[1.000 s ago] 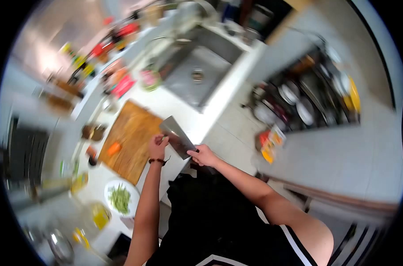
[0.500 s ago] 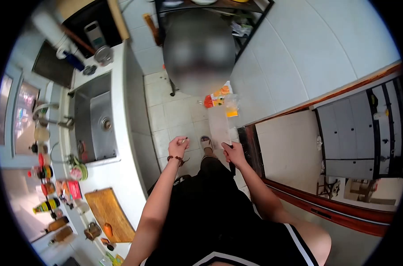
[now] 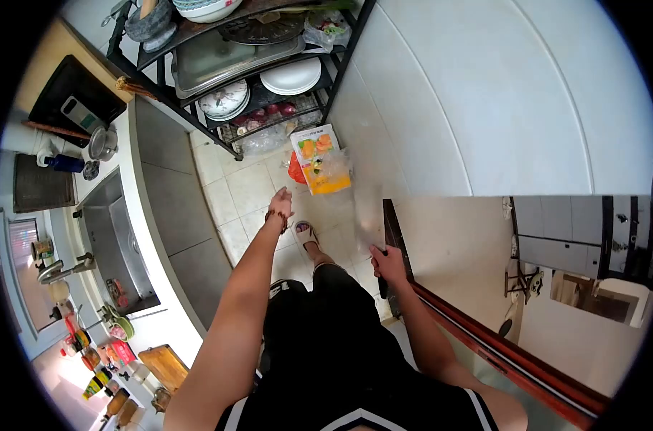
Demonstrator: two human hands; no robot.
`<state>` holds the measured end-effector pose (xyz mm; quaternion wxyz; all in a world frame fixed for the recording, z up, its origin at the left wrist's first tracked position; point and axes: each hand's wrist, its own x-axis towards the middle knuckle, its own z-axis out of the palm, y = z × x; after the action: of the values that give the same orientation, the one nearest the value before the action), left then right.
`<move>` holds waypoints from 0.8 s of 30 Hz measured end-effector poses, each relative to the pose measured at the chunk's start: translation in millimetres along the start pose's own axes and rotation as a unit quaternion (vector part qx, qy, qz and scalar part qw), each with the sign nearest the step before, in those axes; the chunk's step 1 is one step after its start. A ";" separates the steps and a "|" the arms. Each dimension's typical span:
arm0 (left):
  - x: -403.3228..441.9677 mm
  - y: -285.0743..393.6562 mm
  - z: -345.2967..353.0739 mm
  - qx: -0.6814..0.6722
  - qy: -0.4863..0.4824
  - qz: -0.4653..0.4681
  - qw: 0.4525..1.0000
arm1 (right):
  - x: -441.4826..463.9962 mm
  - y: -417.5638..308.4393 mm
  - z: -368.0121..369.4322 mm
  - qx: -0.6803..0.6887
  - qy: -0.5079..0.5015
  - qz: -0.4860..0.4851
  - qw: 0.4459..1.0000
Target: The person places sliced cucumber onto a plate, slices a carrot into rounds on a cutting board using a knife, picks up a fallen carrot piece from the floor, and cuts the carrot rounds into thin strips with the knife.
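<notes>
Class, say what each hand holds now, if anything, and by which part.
The right hand holds a cleaver by its dark handle. No held thing shows in the left hand.

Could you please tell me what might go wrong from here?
If the right hand loosened its grip, the cleaver could drop near the sandalled foot.

The printed box lying ahead on the floor might trip the person if they stepped forward.

Stone mortar [image 3: 148,30] and white plates [image 3: 292,76] on black rack [image 3: 359,36], steel sink [image 3: 122,241], faucet [image 3: 71,269]
</notes>
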<state>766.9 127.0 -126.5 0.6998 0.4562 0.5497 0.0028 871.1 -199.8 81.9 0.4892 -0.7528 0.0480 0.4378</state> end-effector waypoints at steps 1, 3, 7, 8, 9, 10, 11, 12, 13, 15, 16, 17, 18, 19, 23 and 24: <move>-5.0 -12.1 -8.2 -0.005 0.006 -0.001 1.000 | 3.6 -2.6 -0.4 -0.004 -0.007 0.000 1.000; -14.6 -46.7 -37.2 0.062 -0.009 0.024 0.998 | 13.3 -10.3 6.6 -0.034 -0.035 0.015 0.999; -83.7 -114.6 -107.3 0.158 0.083 0.075 0.981 | 44.9 -23.2 37.5 -0.130 -0.139 -0.035 0.981; -108.8 -123.1 -121.9 0.109 0.103 0.051 0.987 | 52.8 -30.9 50.8 -0.129 -0.169 -0.058 0.975; -133.4 -130.1 -138.9 0.055 0.128 0.030 0.990 | 59.6 -38.9 71.5 -0.129 -0.206 -0.082 0.966; -156.4 -137.2 -152.7 0.019 0.159 -0.012 0.987 | 69.8 -40.2 87.1 -0.135 -0.250 -0.089 0.955; -188.6 -143.0 -166.0 0.016 0.194 -0.012 0.981 | 70.6 -43.4 103.3 -0.172 -0.270 -0.115 0.940; -212.6 -154.4 -180.6 0.002 0.243 0.005 0.970 | 66.4 -53.3 127.1 -0.183 -0.294 -0.106 0.932; -233.1 -165.2 -193.7 -0.010 0.291 0.020 0.956 | 63.7 -62.8 155.8 -0.195 -0.316 -0.098 0.924; -293.5 -168.7 -214.5 -0.060 0.373 0.024 0.926 | 61.0 -63.1 207.3 -0.248 -0.380 -0.108 0.885; -312.9 -183.0 -224.3 -0.102 0.416 0.031 0.903 | 60.0 -63.7 232.4 -0.269 -0.395 -0.110 0.871; -327.9 -199.8 -231.5 -0.140 0.453 0.040 0.880 | 57.6 -63.7 261.7 -0.297 -0.421 -0.119 0.849; -352.9 -219.6 -229.4 -0.180 0.485 0.058 0.854 | 42.1 -66.0 274.5 -0.336 -0.451 -0.145 0.814; -368.2 -240.0 -241.6 -0.214 0.520 0.085 0.822 | 31.8 -66.5 305.1 -0.365 -0.482 -0.178 0.776; -438.7 -341.8 -267.2 -0.177 0.670 0.019 0.720 | -44.3 -43.9 385.8 -0.427 -0.527 -0.325 0.659; -459.8 -366.3 -277.3 -0.186 0.692 -0.001 0.698 | -58.4 -32.9 400.0 -0.414 -0.551 -0.351 0.634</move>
<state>188.6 -143.0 -3.2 0.1924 0.1857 0.8678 0.4189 607.0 107.9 90.8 0.1787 -0.4558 -0.6844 0.5402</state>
